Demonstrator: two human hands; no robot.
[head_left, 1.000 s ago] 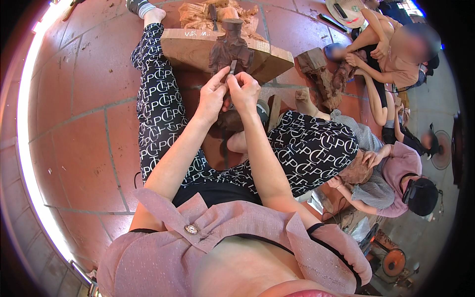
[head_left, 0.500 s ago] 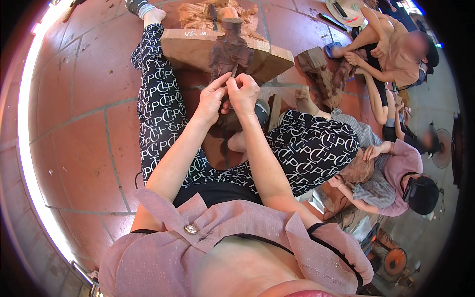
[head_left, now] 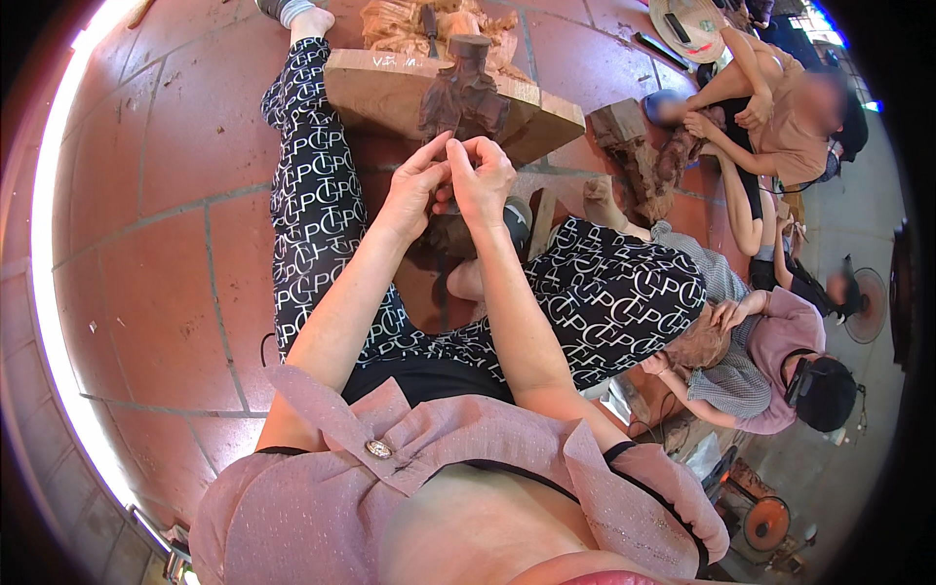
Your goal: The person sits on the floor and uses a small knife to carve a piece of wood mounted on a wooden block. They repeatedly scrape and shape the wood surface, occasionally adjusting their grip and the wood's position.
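My left hand (head_left: 417, 193) and my right hand (head_left: 482, 185) meet between my knees, fingers bent and thumbs drawn in. Their fingertips pinch together at one spot, and whatever small thing they hold is too hidden to name. Just beyond the fingertips stands a dark brown carved wooden figure (head_left: 464, 97) with a flat, round top. It leans against or stands in front of a thick pale wooden block (head_left: 375, 86); which of the two, I cannot tell. The figure's lower part is hidden behind my hands.
Behind the block lie a pale wood carving (head_left: 390, 24) and a dark-handled tool (head_left: 429, 27). Rough brown wood pieces (head_left: 624, 146) stand to the right. Two co-workers sit at the right, near a straw hat (head_left: 687, 29) and an orange-centred fan (head_left: 766, 524).
My view has shifted slightly, so the figure and block sit a little further right. My fingertips stay together near the figure, with a small change in how the fingers bend.
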